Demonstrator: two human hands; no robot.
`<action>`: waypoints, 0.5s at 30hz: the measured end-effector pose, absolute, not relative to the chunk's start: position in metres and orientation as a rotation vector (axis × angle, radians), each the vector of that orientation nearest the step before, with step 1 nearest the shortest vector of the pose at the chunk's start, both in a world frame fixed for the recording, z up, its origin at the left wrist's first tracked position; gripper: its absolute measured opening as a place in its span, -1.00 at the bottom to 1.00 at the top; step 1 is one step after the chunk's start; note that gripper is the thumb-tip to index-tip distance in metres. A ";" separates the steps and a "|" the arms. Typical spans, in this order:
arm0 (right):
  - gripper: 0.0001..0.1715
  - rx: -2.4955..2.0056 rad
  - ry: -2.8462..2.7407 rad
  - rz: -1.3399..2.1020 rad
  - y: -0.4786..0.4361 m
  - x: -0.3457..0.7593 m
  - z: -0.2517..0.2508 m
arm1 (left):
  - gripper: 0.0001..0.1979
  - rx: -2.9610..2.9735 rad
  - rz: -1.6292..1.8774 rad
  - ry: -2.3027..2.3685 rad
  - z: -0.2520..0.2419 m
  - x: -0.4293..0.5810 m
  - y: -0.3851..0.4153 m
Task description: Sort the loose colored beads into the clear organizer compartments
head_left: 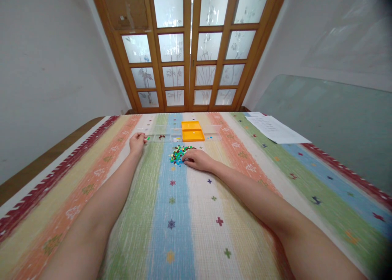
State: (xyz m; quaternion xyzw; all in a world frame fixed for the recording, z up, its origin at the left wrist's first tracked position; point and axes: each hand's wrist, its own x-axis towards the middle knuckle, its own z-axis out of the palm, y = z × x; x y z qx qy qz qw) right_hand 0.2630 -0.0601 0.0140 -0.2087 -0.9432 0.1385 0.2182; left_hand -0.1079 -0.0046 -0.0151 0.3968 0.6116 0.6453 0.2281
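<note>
A loose pile of small beads or pieces (pixel 177 154) in green, blue, brown and pale yellow lies on the striped tablecloth. My right hand (pixel 199 160) rests at the pile's right side, its fingers curled together at the pieces; anything between them is too small to make out. Farther left, my left hand (pixel 137 142) is closed, with its fingertips at the left end of a row of clear plastic trays. Beside those fingertips are green pieces (pixel 148 138). Brown pieces (pixel 161 137) lie in the neighbouring compartment. What the left fingers hold is hidden.
Behind the pile, an open orange box (pixel 192 136) stands among the clear trays. A few blue pieces (pixel 210 137) are in the tray to its right. Printed paper sheets (pixel 277 129) lie at the table's right. Wooden glass-paned doors (pixel 190 67) rise beyond the far edge.
</note>
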 end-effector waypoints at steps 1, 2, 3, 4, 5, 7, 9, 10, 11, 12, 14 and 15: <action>-0.81 -0.570 -2.610 0.389 -0.060 0.263 0.014 | -0.73 1.111 1.765 1.688 -0.016 -0.108 -0.004; -0.81 -0.567 -2.607 0.392 -0.060 0.263 0.014 | -0.73 1.132 1.752 1.695 -0.016 -0.108 -0.004; -0.80 -0.566 -2.604 0.397 -0.060 0.263 0.014 | -0.74 1.157 1.741 1.707 -0.017 -0.108 -0.004; -0.79 -0.567 -2.603 0.404 -0.060 0.264 0.014 | -0.75 1.190 1.727 1.727 -0.017 -0.108 -0.005; -0.78 -0.567 -2.602 0.414 -0.060 0.264 0.014 | -0.75 1.233 1.708 1.756 -0.016 -0.107 -0.006; -0.76 -0.560 -2.601 0.439 -0.060 0.264 0.014 | -0.76 1.345 1.650 1.828 -0.014 -0.104 -0.010; -0.77 -0.553 -2.598 0.448 -0.060 0.264 0.015 | -0.78 1.460 1.576 1.890 -0.009 -0.099 -0.015; -0.77 -0.553 -2.598 0.446 -0.060 0.264 0.015 | -0.78 1.512 1.542 1.910 -0.007 -0.097 -0.017; -0.79 -0.560 -2.599 0.439 -0.060 0.263 0.015 | -0.79 1.561 1.514 1.921 -0.005 -0.094 -0.020; -0.81 -0.574 -2.600 0.429 -0.060 0.263 0.015 | -0.80 1.609 1.487 1.923 -0.003 -0.091 -0.022; -0.86 -0.625 -2.596 0.410 -0.059 0.263 0.016 | -0.82 1.705 1.434 1.903 0.000 -0.085 -0.026; -0.89 -0.659 -2.587 0.404 -0.059 0.264 0.016 | -0.82 1.750 1.409 1.886 0.001 -0.083 -0.027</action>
